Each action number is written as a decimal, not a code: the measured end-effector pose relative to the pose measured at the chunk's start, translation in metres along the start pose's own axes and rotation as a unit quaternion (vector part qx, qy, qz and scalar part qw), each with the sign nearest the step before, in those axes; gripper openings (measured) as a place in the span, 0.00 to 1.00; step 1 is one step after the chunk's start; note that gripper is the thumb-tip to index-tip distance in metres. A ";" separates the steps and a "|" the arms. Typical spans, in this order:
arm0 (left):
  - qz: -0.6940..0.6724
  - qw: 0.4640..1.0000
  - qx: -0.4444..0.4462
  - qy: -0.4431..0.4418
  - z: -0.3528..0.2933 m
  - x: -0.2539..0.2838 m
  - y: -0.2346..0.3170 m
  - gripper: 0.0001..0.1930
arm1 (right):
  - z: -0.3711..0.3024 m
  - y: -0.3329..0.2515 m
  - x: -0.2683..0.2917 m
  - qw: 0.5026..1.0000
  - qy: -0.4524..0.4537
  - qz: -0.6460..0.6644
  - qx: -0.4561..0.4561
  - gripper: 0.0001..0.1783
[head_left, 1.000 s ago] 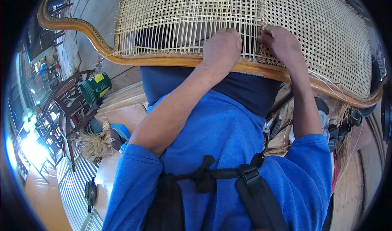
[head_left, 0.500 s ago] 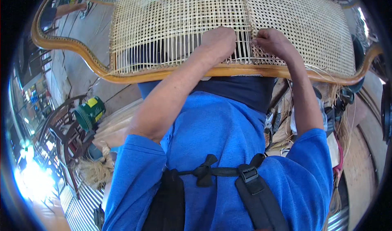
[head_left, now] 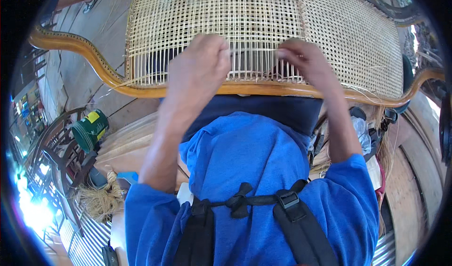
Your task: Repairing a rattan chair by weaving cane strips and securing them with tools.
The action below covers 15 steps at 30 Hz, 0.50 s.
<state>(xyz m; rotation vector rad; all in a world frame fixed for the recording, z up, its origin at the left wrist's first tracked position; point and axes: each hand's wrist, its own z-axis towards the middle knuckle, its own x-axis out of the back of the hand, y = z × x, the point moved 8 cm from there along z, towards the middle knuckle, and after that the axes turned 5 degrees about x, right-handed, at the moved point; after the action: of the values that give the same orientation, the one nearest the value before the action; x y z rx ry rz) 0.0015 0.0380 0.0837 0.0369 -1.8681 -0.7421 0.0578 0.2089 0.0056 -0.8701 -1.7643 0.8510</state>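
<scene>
Pale cane webbing (head_left: 216, 16) spans a curved, varnished wooden frame (head_left: 263, 88) in front of me. Its left section is an open square grid, with only upright strands showing along the near edge. To the right of a seam, the cane (head_left: 348, 44) is a tighter pattern with small holes. My left hand (head_left: 200, 68) is closed in a fist above the grid's near part. My right hand (head_left: 306, 61) pinches near the seam, its fingertips pressed together. A thin cane strand (head_left: 254, 50) runs crosswise between both hands; their grips hide its ends.
A green bucket (head_left: 90, 129) stands at left beside dark wooden chair parts (head_left: 59, 157). A bundle of pale fibre (head_left: 101, 201) lies below it. Loose strands (head_left: 362, 91) trail over the frame's right side. At the upper left is another person's arm (head_left: 73, 0).
My left hand has moved left, away from the seam, and nearer the camera. My right hand has shifted slightly left and down. A crosswise strand now shows between them.
</scene>
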 end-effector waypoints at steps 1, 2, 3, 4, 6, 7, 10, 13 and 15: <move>-0.021 0.999 0.028 0.039 0.002 -0.011 -0.003 0.07 | -0.005 0.010 0.019 0.996 0.004 -0.081 -0.047 0.17; -0.033 0.999 0.015 0.041 0.002 -0.033 0.000 0.08 | -0.011 0.028 0.024 0.996 0.000 -0.079 -0.046 0.17; -0.047 0.998 -0.003 0.039 0.004 -0.059 0.006 0.09 | -0.018 0.055 0.027 0.995 -0.006 -0.074 -0.063 0.13; -0.076 0.996 0.017 -0.050 0.004 -0.093 0.011 0.14 | -0.022 0.072 0.026 0.995 -0.014 -0.065 -0.080 0.10; -0.100 0.984 0.041 -0.141 0.008 -0.126 0.027 0.19 | -0.022 0.074 0.024 0.997 0.001 -0.032 -0.072 0.09; -0.071 0.978 0.077 -0.179 0.005 -0.133 0.036 0.20 | -0.024 0.076 0.024 0.997 0.018 -0.003 -0.069 0.08; -0.051 0.968 0.108 -0.222 0.005 -0.145 0.037 0.21 | -0.024 0.073 0.024 0.998 0.037 -0.027 -0.050 0.09; -0.062 0.963 0.103 -0.241 0.007 -0.151 0.039 0.22 | -0.025 0.074 0.023 0.995 0.053 -0.062 -0.058 0.09; -0.081 0.955 0.132 -0.254 0.003 -0.151 0.043 0.23 | -0.024 0.078 0.022 0.992 0.059 -0.073 -0.083 0.12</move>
<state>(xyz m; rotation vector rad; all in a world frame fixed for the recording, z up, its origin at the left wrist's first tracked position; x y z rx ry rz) 0.0769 0.1282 -0.0203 0.1859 -2.4745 -0.6459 0.0880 0.2706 -0.0430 -0.8687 -1.7889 0.5527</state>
